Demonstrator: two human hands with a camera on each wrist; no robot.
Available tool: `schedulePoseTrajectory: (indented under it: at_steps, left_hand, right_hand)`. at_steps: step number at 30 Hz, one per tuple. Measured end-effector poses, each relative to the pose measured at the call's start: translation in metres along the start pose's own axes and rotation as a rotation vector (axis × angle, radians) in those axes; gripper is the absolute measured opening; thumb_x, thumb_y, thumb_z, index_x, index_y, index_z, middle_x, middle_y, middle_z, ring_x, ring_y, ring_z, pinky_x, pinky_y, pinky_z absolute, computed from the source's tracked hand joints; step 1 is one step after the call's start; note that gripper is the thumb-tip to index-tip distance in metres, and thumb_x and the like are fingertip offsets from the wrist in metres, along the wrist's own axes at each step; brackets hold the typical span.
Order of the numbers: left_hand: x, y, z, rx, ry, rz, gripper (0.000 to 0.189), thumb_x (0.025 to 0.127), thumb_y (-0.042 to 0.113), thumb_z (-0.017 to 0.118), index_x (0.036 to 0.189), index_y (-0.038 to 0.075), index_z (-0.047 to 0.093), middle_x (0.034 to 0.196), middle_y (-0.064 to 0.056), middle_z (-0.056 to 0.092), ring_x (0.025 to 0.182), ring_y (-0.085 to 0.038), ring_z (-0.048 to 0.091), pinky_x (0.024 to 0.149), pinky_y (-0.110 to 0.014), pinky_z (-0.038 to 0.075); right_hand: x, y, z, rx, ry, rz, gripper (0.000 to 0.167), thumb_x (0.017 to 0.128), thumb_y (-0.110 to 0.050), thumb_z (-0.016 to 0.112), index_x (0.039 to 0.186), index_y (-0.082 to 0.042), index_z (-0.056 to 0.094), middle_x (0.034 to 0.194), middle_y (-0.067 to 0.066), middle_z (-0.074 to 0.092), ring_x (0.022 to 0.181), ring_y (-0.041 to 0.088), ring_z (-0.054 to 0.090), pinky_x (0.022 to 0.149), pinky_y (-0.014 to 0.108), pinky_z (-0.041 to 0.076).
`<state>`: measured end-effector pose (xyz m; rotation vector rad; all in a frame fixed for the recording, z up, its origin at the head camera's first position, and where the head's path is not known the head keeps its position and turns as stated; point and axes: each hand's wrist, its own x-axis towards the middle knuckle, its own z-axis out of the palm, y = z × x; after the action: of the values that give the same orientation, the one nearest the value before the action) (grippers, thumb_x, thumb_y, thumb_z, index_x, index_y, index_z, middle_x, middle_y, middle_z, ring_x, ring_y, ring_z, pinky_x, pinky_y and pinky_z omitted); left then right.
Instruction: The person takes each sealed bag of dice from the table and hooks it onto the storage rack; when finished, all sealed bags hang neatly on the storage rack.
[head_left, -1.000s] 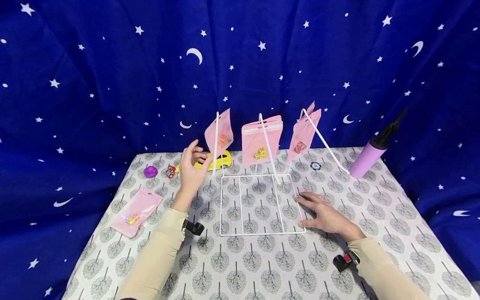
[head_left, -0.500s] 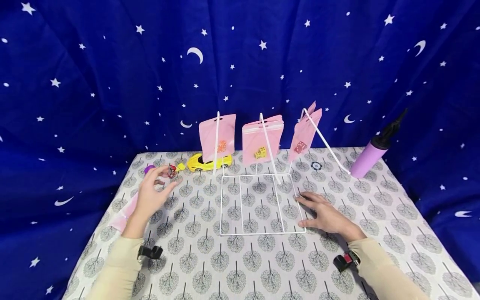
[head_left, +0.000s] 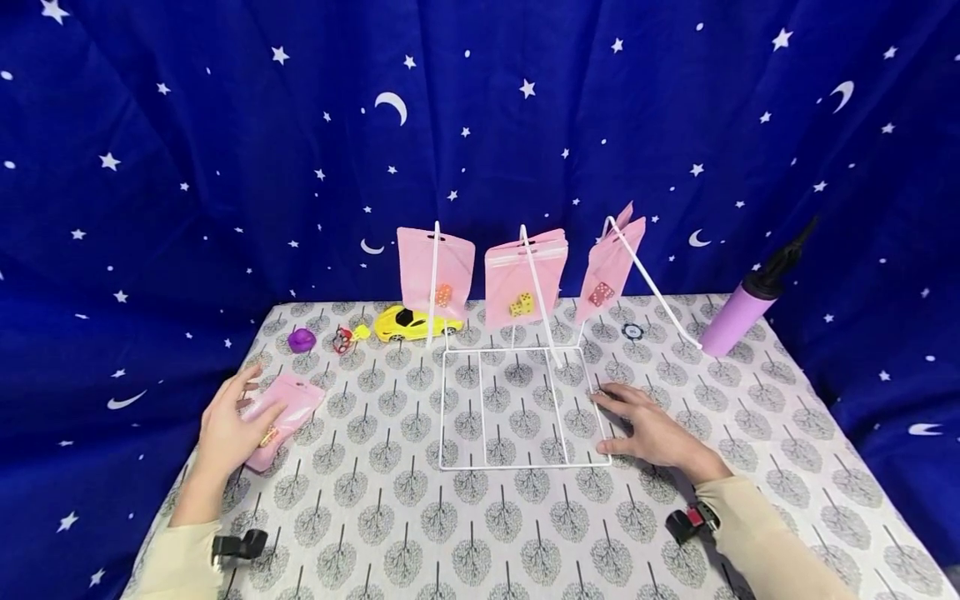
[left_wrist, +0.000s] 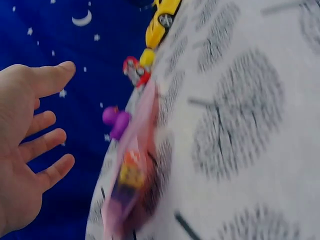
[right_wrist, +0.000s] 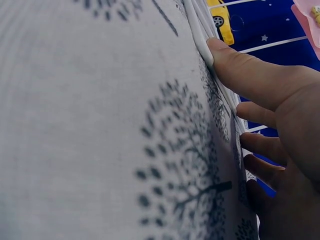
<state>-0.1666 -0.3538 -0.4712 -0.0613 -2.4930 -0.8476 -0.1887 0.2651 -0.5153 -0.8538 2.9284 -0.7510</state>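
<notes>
At the table's left side my left hand is above a pink zip bag, fingers apart and holding nothing. Dice in red, yellow and a dark colour show through that bag in the left wrist view. My right hand rests at the right side of a white wire rack, its thumb touching the base wire. From the rack's arms hang pink bags: one with orange dice at left, ones with yellow dice in the middle, and ones with red dice at right.
Behind the rack's left arm stands a yellow toy car. A red figure and a purple toy sit further left. At right are a poker chip and a purple hand pump. A blue starry curtain hangs behind the table.
My left hand has moved from the hanging left bag leftward and down to the bag on the table. The left hanging bag has swung round to face forward. My right hand has stayed put.
</notes>
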Motion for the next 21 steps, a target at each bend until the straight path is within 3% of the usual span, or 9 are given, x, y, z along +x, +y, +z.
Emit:
schedulePoseTrajectory:
  at_steps: [4,8,15,21]
  left_hand:
    - [-0.007,-0.015,-0.005,0.085,-0.057,-0.019,0.076,0.072,0.012,0.084,0.14,0.002,0.049,0.132,-0.024,0.055,0.112,-0.041,0.055,0.091,-0.043,0.047]
    - [-0.012,-0.027,-0.007,0.122,-0.159,-0.05,0.08,0.073,0.017,0.083,0.14,-0.003,0.045,0.135,-0.035,0.048,0.119,-0.055,0.044,0.095,-0.068,0.036]
    - [-0.017,-0.037,-0.005,0.197,-0.337,-0.116,0.078,0.08,0.022,0.079,0.138,-0.012,0.04,0.135,-0.041,0.042,0.122,-0.059,0.039,0.099,-0.069,0.035]
    - [-0.014,-0.034,-0.007,0.236,-0.408,-0.177,0.091,0.08,0.031,0.079,0.139,-0.019,0.032,0.132,-0.048,0.038,0.12,-0.063,0.038,0.1,-0.07,0.034]
  right_hand:
    - [0.0,0.0,0.0,-0.007,0.015,-0.009,0.083,0.074,-0.045,0.08,0.14,-0.004,0.05,0.148,0.028,0.038,0.133,0.051,0.034,0.098,0.076,0.032]
    - [0.001,0.0,-0.001,-0.009,0.011,-0.005,0.084,0.074,-0.044,0.08,0.141,-0.004,0.05,0.149,0.028,0.037,0.134,0.051,0.034,0.099,0.075,0.032]
    - [0.0,0.0,0.001,-0.01,0.023,-0.013,0.083,0.073,-0.044,0.081,0.14,-0.004,0.051,0.147,0.028,0.039,0.132,0.051,0.036,0.098,0.075,0.034]
    - [0.0,0.001,0.002,-0.014,0.038,-0.015,0.083,0.073,-0.045,0.08,0.14,-0.005,0.052,0.146,0.027,0.04,0.132,0.051,0.036,0.097,0.076,0.033]
